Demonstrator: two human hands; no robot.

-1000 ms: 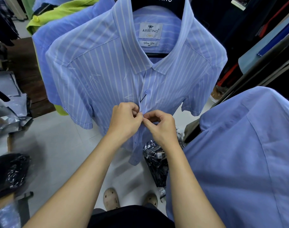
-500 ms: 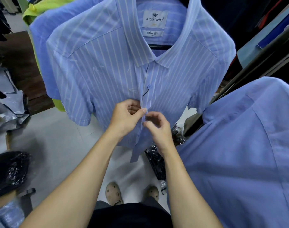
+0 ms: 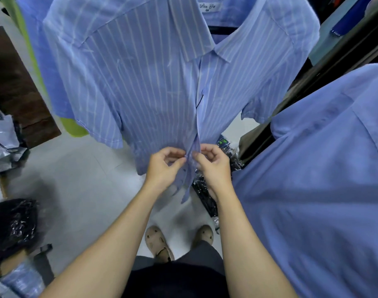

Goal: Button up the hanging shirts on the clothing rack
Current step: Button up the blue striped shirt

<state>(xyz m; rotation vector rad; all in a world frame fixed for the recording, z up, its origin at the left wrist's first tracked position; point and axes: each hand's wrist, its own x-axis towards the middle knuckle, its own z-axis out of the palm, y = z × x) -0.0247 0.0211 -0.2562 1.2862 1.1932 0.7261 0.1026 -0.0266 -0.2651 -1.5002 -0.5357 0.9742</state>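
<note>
A light blue short-sleeved shirt with white stripes (image 3: 153, 87) hangs on a dark hanger in front of me, its collar at the top of the head view. Its front is closed down the upper part; the lower placket hangs loose. My left hand (image 3: 164, 166) pinches the left edge of the placket low on the shirt. My right hand (image 3: 212, 166) pinches the right edge at the same height, fingertips almost touching the left hand's. A small button shows on the placket (image 3: 184, 169) just below my fingers.
A plain blue shirt (image 3: 317, 190) fills the right side, close to my right arm. More blue and lime-green garments (image 3: 74, 127) hang behind on the left. Black plastic-wrapped packs (image 3: 207, 190) lie on the pale floor under the shirt; a dark bag (image 3: 11, 226) sits lower left.
Both hands have moved down the placket from the upper chest to the lower part of the shirt. The shirt now appears higher and larger in view.
</note>
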